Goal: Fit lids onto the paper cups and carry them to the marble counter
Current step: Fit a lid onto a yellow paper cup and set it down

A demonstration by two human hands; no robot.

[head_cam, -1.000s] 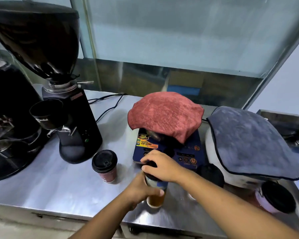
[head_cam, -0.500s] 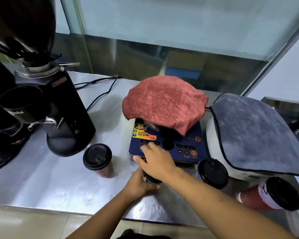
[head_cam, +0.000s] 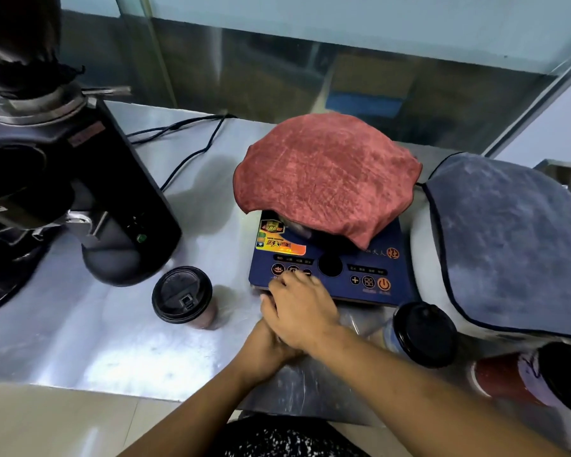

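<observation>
My right hand (head_cam: 300, 311) lies palm down on top of a paper cup and presses on its lid; hand and wrist hide both cup and lid. Just below it, my left hand (head_cam: 264, 351) wraps around that cup's side. A red paper cup with a black lid (head_cam: 182, 295) stands to the left on the steel counter (head_cam: 80, 341). Another black-lidded cup (head_cam: 422, 331) stands to the right of my hands. A third lidded cup, red and white (head_cam: 541, 380), sits at the far right edge.
A blue induction cooker (head_cam: 343, 275) under a red cloth (head_cam: 323, 173) sits right behind my hands. A grey cloth (head_cam: 508, 242) covers a white appliance at the right. A black coffee grinder (head_cam: 106, 192) and cables stand at the left.
The view has tilted down and moved closer. My right hand has flattened over the lid and now hides the cup, which showed below my hands a second ago.
</observation>
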